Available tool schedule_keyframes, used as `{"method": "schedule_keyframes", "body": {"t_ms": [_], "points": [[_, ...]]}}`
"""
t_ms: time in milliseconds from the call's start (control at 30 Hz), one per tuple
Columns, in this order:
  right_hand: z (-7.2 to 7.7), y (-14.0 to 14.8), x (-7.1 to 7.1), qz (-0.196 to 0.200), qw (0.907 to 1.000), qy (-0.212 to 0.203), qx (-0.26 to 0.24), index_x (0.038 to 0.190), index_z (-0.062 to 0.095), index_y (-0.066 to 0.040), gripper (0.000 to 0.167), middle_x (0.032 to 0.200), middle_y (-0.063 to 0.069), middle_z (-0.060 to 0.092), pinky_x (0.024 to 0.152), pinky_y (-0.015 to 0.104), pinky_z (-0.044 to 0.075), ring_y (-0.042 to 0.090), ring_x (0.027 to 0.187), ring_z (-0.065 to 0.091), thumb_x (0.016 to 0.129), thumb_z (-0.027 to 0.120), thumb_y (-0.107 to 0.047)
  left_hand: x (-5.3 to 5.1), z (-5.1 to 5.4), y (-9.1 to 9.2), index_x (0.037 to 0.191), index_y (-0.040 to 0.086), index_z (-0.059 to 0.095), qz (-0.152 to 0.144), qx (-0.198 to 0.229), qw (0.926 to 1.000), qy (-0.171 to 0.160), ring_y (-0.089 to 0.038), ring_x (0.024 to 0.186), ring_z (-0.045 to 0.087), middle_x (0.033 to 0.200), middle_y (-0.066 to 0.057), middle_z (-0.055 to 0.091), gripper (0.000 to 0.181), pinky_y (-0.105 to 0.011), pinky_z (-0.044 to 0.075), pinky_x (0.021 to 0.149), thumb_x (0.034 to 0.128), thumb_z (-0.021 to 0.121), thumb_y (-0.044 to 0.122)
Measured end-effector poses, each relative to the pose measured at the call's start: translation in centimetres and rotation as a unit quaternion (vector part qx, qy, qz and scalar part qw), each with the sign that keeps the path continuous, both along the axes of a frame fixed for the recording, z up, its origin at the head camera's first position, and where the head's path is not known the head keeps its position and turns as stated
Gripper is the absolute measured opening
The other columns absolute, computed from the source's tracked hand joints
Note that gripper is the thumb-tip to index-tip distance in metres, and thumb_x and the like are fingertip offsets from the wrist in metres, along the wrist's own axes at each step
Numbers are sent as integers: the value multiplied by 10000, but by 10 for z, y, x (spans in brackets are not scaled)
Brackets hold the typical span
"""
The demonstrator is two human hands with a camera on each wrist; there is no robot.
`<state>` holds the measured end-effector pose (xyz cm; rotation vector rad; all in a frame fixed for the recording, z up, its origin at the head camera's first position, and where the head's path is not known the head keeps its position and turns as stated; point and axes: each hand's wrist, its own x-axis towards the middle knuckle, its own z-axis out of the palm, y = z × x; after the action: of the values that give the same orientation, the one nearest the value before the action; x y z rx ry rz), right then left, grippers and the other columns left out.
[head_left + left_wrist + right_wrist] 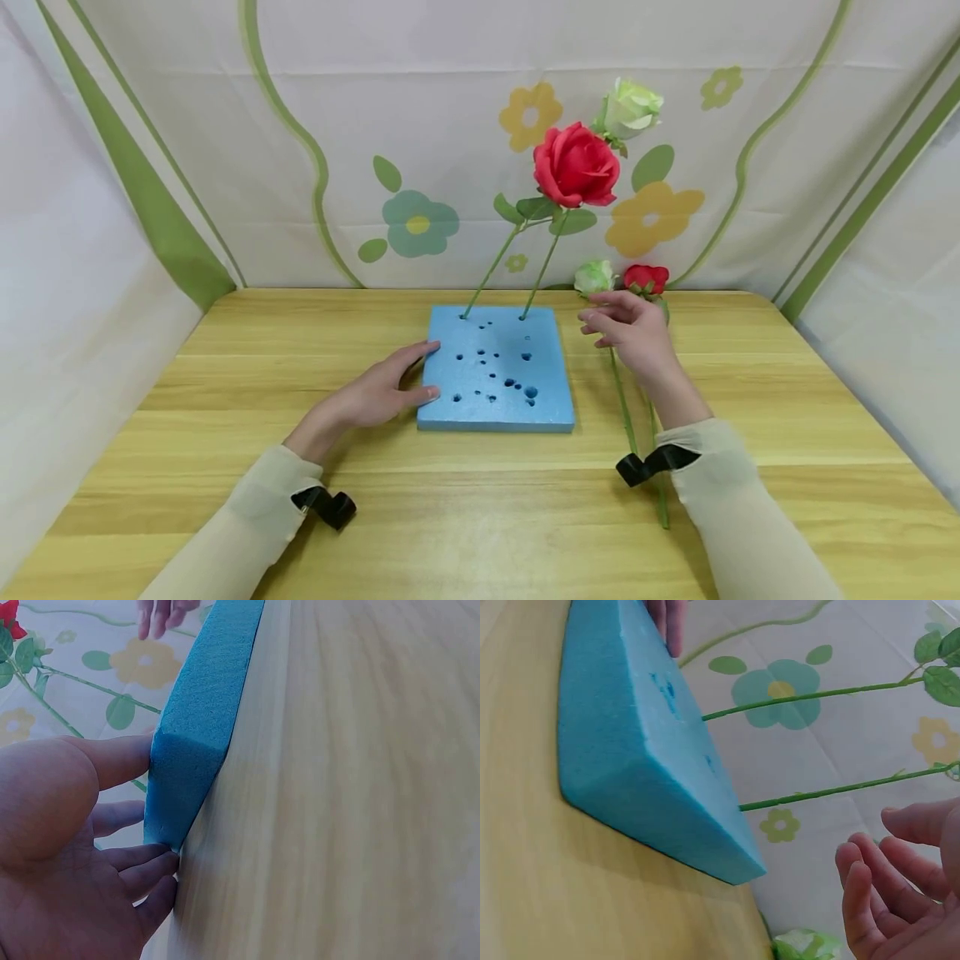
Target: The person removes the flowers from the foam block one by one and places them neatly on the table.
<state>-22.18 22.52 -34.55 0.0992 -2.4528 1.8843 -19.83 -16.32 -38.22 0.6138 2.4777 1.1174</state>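
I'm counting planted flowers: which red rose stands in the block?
The higher red rose, stuck into the blue block; the other red rose lies on the table beyond the right hand.

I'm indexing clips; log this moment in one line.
left grip: touching blue block, left edge | right grip: empty, right of block | standing roses: two, in block | lying roses: two
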Motion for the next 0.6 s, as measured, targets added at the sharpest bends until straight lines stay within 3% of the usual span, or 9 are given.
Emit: {"method": "schedule_keyframes", "body": {"t_ms": [267, 600], "points": [[-11, -14, -16, -301, 9982, -394, -339, 1366, 664, -91, 413, 1018, -134, 768, 823, 268, 634, 69, 943, 766, 1003, 764, -263, 0, -1, 1, 1708, 181, 227, 19, 23, 10000, -60, -404, 1663, 123, 1789, -128, 171, 757, -653, 182, 1316, 1088, 613, 379], [-13, -38, -41, -530, 9918, -109, -1159, 1271, 718, -103, 283, 1024, -69, 783, 940, 341, 639, 141, 1003, 772, 1010, 754, -208, -1, 0, 1, 1707, 167, 228, 13, 11, 10000, -3, -404, 1663, 121, 1787, -137, 170, 757, -646, 178, 1320, 1088, 619, 360]]}}
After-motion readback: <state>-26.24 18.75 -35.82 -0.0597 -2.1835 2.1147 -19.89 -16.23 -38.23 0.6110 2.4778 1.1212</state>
